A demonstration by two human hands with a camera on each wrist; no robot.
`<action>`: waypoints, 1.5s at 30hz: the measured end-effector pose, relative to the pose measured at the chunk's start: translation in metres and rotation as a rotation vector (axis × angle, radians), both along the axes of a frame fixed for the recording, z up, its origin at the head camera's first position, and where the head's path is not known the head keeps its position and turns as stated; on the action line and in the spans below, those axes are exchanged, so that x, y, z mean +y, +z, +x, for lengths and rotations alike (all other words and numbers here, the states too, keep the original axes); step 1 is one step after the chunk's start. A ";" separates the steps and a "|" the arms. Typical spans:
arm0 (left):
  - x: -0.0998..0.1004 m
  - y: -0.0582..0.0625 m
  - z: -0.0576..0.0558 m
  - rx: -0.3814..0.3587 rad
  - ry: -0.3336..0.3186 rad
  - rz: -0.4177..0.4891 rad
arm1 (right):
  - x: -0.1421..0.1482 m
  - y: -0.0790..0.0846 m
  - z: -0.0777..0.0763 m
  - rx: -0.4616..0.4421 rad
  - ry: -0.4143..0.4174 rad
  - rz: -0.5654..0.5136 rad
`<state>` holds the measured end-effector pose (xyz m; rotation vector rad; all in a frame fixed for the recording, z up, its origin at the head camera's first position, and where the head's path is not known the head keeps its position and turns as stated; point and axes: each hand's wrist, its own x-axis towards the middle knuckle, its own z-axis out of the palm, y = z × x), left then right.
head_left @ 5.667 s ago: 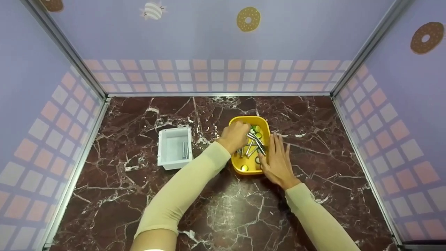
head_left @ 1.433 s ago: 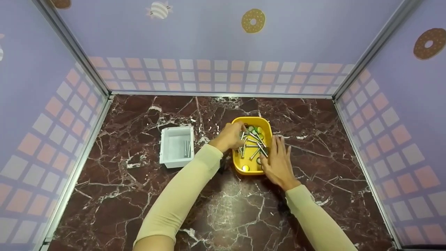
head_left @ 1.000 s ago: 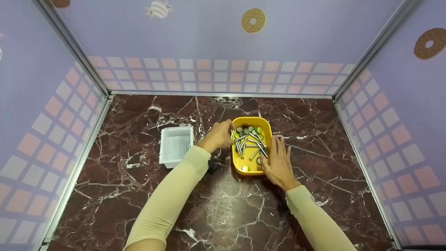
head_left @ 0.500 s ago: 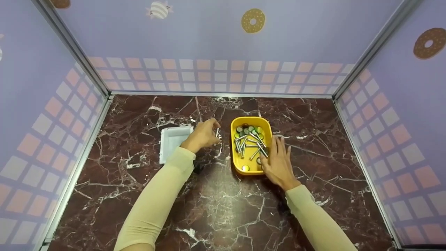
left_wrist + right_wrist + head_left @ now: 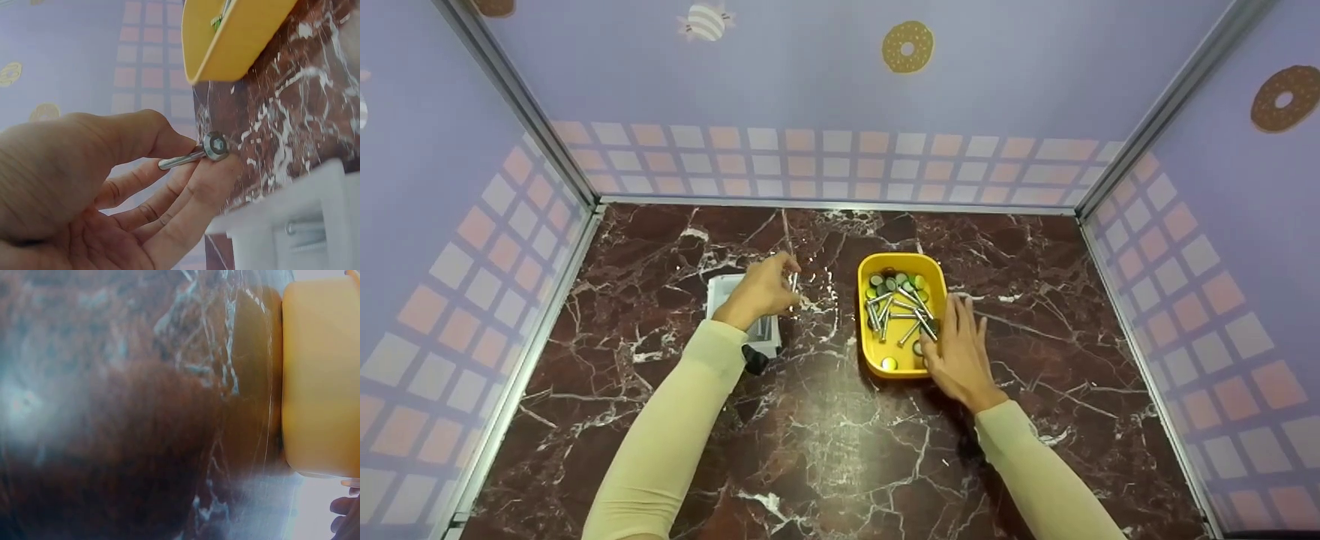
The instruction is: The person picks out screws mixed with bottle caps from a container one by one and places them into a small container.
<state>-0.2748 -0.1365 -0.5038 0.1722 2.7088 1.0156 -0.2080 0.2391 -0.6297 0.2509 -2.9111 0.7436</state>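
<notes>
My left hand (image 5: 761, 291) pinches a metal bolt (image 5: 215, 146) between thumb and fingertips, above the right edge of the white box (image 5: 712, 300). The bolt head has a star-shaped socket. Part of that box is hidden under the hand and wrist; bolts (image 5: 306, 236) lie inside it in the left wrist view. My right hand (image 5: 960, 360) holds the yellow tub (image 5: 896, 373) at its right side, thumb over the rim and fingers along the outer wall. In the tub are several loose bolts (image 5: 901, 316) and round caps or discs (image 5: 919, 282), mostly green and yellow.
Both containers stand on a dark red marbled tabletop (image 5: 840, 450), with a gap between them. Purple panels (image 5: 825, 82) with metal edging enclose the back, left and right. A black strap piece (image 5: 754, 360) sits at my left wrist.
My left hand has come out of the yellow tub with a bolt and moved left, to over the white box's right edge. My right hand has stayed at the tub.
</notes>
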 end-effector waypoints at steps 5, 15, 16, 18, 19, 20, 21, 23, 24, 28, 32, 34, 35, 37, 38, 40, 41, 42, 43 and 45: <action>-0.014 0.000 0.000 0.006 0.028 -0.002 | 0.000 0.001 0.000 -0.003 0.001 -0.004; -0.038 -0.002 0.000 -0.012 0.073 -0.012 | 0.000 0.001 0.000 -0.016 0.006 -0.015; -0.040 -0.002 0.000 -0.007 0.075 -0.015 | 0.000 0.001 0.000 -0.013 0.006 -0.015; -0.044 -0.004 0.000 -0.006 0.075 -0.023 | 0.000 0.001 0.000 -0.008 0.006 -0.017; -0.046 -0.004 0.000 -0.014 0.074 -0.023 | 0.000 0.001 0.001 -0.005 0.007 -0.018; -0.047 -0.005 0.000 -0.024 0.074 -0.020 | 0.000 0.001 0.000 0.001 0.007 -0.018; -0.049 -0.005 0.000 -0.035 0.074 -0.015 | 0.000 0.001 0.000 0.006 0.007 -0.020; -0.051 -0.006 0.000 -0.067 0.080 0.001 | 0.000 0.001 0.000 0.012 0.007 -0.025; -0.053 -0.006 0.000 -0.078 0.081 0.013 | 0.000 0.001 0.000 0.014 0.007 -0.027; -0.056 -0.009 0.000 -0.092 0.089 0.010 | 0.000 0.000 0.000 0.014 0.006 -0.030; -0.059 -0.013 0.000 -0.080 0.084 -0.037 | 0.001 -0.001 0.000 0.011 0.003 -0.028; -0.060 -0.015 0.000 -0.084 0.087 -0.054 | 0.001 -0.002 0.000 0.012 0.003 -0.027; -0.060 -0.016 0.000 -0.088 0.091 -0.057 | 0.001 -0.002 -0.001 0.013 0.003 -0.027; -0.061 -0.018 0.001 -0.102 0.101 -0.059 | 0.001 -0.003 -0.001 0.013 0.004 -0.027; -0.061 -0.018 0.001 -0.108 0.105 -0.057 | 0.001 -0.003 0.000 0.011 0.005 -0.028; -0.061 -0.020 0.001 -0.117 0.108 -0.056 | 0.001 -0.002 0.000 0.008 0.005 -0.028; -0.061 -0.021 0.001 -0.118 0.107 -0.058 | 0.001 -0.002 0.000 0.009 0.006 -0.029; -0.061 -0.022 0.001 -0.118 0.105 -0.063 | 0.001 -0.002 0.000 0.009 0.006 -0.029; -0.061 -0.023 0.000 -0.119 0.103 -0.065 | 0.001 -0.002 0.000 0.011 0.006 -0.030; -0.061 -0.025 0.000 -0.119 0.098 -0.067 | 0.001 -0.002 0.000 0.018 0.003 -0.030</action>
